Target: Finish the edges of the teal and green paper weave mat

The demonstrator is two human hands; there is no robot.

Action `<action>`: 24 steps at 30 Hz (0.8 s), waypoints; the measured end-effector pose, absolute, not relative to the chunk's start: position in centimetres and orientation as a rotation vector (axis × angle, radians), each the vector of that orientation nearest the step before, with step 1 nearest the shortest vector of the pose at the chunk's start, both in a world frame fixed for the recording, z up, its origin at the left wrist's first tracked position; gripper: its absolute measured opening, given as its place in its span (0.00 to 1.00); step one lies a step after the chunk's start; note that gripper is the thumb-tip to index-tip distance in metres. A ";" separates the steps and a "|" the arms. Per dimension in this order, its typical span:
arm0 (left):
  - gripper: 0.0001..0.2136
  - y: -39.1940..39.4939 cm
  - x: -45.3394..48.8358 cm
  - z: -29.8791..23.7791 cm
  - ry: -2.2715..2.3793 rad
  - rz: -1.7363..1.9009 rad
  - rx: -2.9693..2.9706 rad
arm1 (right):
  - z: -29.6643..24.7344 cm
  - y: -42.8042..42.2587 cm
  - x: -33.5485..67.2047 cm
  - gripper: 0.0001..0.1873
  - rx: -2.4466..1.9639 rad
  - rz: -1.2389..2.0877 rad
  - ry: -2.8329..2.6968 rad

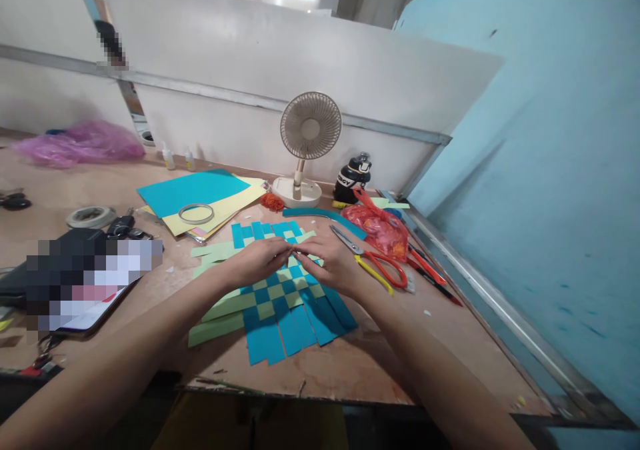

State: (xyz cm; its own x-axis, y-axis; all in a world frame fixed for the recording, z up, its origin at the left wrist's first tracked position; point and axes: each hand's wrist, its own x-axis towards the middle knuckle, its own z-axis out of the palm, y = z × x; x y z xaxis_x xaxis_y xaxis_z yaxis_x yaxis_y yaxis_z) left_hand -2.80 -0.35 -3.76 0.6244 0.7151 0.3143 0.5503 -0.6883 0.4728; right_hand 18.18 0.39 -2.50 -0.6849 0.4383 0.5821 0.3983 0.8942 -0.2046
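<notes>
A mat woven from blue and light green paper strips (278, 302) lies on the wooden table (350, 363) in front of me. My left hand (260, 261) and my right hand (327, 257) rest on its far part, fingertips meeting at the middle. Both pinch at a light green strip (220, 251) that runs across the weave. Loose blue strip ends fan out toward me, and green strip ends stick out to the left.
Red-handled scissors (377, 261), a red utility knife (425, 263) and a red plastic bag (379, 227) lie right of the mat. Behind stand a small fan (305, 147), a dark bottle (353, 178), stacked blue and yellow paper (200, 193) with a tape ring (196, 213). A phone (85, 303) lies left.
</notes>
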 end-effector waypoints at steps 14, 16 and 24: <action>0.15 -0.6 -2.6 -3.7 0.939 0.711 2.472 | -2.3 0.5 18.4 0.10 -0.700 0.288 -2.332; 0.15 -0.5 -2.6 -3.7 0.913 0.734 2.453 | -2.1 0.4 18.4 0.10 -0.742 0.335 -2.304; 0.17 -0.6 -2.6 -3.6 0.769 0.836 2.388 | -1.8 0.8 18.7 0.09 -0.943 0.239 -2.162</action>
